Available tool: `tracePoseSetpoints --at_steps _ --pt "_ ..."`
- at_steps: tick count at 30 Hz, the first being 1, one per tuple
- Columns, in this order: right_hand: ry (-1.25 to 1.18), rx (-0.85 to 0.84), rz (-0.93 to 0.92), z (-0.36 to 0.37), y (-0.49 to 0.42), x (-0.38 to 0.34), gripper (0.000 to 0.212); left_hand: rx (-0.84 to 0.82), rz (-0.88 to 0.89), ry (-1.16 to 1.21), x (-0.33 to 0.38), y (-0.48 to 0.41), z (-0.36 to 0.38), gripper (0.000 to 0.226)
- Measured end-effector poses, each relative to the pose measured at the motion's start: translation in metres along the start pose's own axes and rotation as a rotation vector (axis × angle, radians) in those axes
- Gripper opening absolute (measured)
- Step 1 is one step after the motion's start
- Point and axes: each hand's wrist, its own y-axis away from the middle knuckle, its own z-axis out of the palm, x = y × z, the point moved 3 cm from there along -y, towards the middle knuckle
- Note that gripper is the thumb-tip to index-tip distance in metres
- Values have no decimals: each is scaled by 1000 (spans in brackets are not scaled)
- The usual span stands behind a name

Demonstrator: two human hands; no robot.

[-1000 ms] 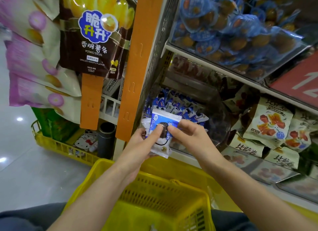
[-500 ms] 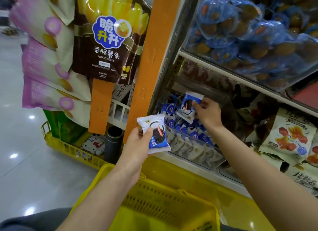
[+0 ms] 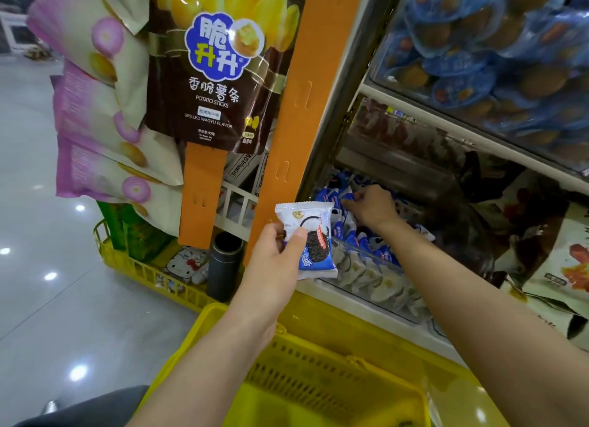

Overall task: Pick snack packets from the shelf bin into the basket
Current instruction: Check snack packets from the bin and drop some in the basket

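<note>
**Light, crinkly packets: pinch the crimped edge**

Head view: the left hand (image 3: 274,261) holds a snack packet (image 3: 314,235) upright in front of the shelf bin (image 3: 366,267), higher than the basket (image 3: 204,318). Its thumb lies across the front, fingers behind. The packet is white and blue, with a dark round biscuit pictured (probably light, slippery film, brittle inside). The right hand (image 3: 373,207) reaches into the bin, fingers curled onto a second packet (image 3: 342,197).

bin (image 3: 366,254) open on top — shelf (image 3: 462,130) above, orange post (image 3: 296,108) left
</note>
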Motion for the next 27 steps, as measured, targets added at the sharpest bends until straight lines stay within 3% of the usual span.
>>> tracePoseSetpoints --at_steps 5,8,9,12,16,19,22,24,27 --pt "-82 -238 103 -3 -9 1 36 -3 -6 -34 -3 -2 2 23" --pt "-149 -363 129 -5 -6 5 24 -8 -18 -45 -5 -2 4 25" --pt "-191 -364 121 -5 -5 6 21 -11 -21 -48 -5 -1 4 26" --pt "-272 -281 89 -2 -1 7 46 -16 -31 -58 -8 0 6 27" --pt "-215 -218 17 1 3 7 38 -11 -36 -86 -11 2 5 25" --pt "-182 -270 41 -2 2 8 16 0 -27 -97 -12 2 3 24" --pt "-173 -290 96 0 -2 8 24 4 -15 -107 -13 -1 1 26" --pt "-208 -229 89 4 -6 6 13 4 -4 -121 -13 -2 2 28" --pt "-250 -108 65 8 -9 4 27 -9 13 -127 -15 -5 4 28"
